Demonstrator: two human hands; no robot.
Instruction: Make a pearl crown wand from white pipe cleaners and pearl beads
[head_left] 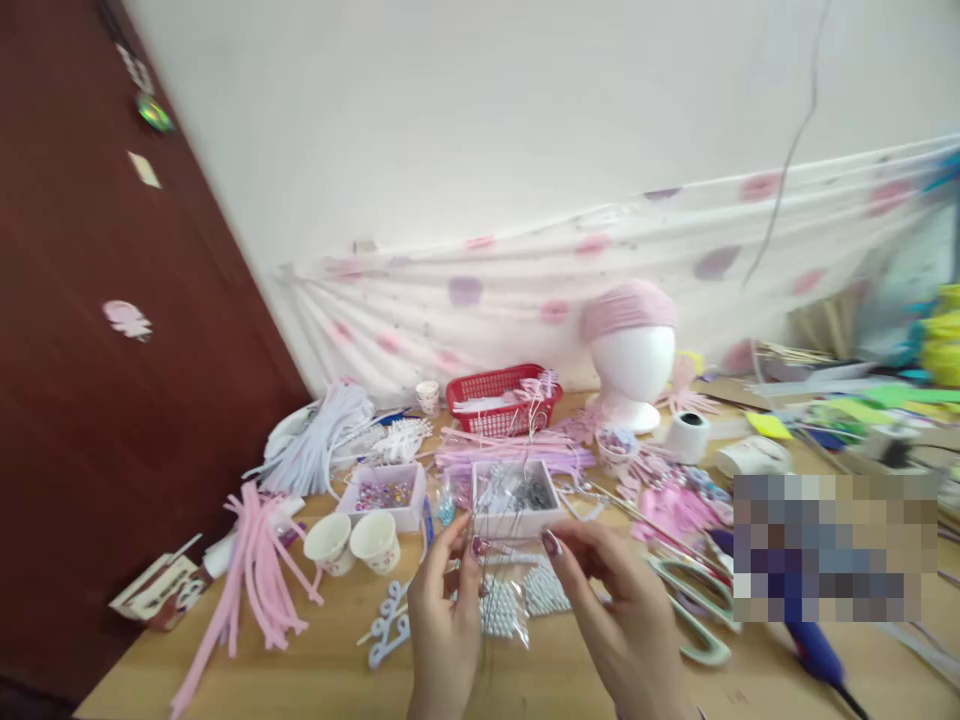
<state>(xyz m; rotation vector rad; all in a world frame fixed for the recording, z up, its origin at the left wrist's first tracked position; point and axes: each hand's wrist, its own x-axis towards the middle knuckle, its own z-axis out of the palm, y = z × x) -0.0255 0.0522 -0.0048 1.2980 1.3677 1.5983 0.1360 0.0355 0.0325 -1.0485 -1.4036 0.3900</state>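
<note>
My left hand [444, 618] and my right hand [616, 610] are raised close together over the wooden table [315, 670]. Both pinch a bundle of thin wires [501, 500] that stands up from my fingertips in front of a white box of dark small parts [517, 497]. Below my hands lie clear bags of white pearl beads [517, 605]. The picture is blurred.
Pink pipe cleaners [255, 570], two paper cups [352, 542], a white box of coloured beads [382, 497], a red basket [501, 398], a white foam head with a pink cap [631, 355], green scissors [697, 610] and a blue glue gun [814, 650] crowd the table. A dark red door [97, 350] stands left.
</note>
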